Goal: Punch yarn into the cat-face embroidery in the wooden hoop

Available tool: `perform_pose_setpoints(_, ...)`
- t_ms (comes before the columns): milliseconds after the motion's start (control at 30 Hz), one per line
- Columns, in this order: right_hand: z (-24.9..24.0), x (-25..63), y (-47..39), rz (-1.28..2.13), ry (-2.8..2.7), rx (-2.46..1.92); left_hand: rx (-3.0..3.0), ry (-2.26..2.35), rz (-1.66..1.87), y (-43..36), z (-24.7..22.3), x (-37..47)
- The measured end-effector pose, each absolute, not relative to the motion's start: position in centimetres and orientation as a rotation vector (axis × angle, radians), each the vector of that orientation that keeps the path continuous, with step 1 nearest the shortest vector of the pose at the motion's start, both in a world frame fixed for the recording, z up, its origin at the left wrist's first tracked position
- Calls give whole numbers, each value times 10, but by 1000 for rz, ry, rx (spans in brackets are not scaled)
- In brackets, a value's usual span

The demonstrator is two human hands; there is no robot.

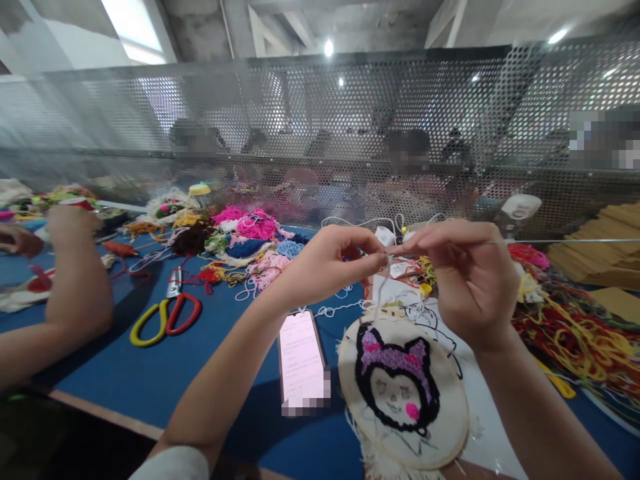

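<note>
My left hand [336,261] is closed in a pinch on a strand of pale lilac yarn [383,288], which hangs down toward the embroidery hoop. The fingertips of my right hand [473,283] meet those of the left at the yarn's upper end, fingers curled; any small thing between them is too fine to make out. Below both hands lies the round embroidery hoop [400,460] with cream cloth. On it is a character's head [395,357] with a black outline, purple tufted hood and one pink cheek; the rest of the face is only drawn.
A lit phone [303,360] lies left of the hoop. Scissors [170,310] with yellow and red handles are farther left, near another person's arm [77,273]. Yarn heaps [260,230] and tangled strands [575,340] flank the hands. A perforated metal screen [300,93] stands behind.
</note>
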State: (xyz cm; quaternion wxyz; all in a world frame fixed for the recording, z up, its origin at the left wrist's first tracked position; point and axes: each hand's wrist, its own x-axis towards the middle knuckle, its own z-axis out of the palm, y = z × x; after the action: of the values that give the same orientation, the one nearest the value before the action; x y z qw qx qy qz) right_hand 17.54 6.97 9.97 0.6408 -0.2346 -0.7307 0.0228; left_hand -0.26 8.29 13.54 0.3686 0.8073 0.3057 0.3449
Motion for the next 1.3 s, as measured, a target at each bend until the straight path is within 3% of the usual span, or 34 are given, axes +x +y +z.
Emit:
perform_pose_setpoints(667,101,180,74,-140,-1878,-554,2295,951,956,80,131,4)
perform_pose_setpoints(1300,97,179,70,136,-1606,-564,2174,898,896,82,131,0)
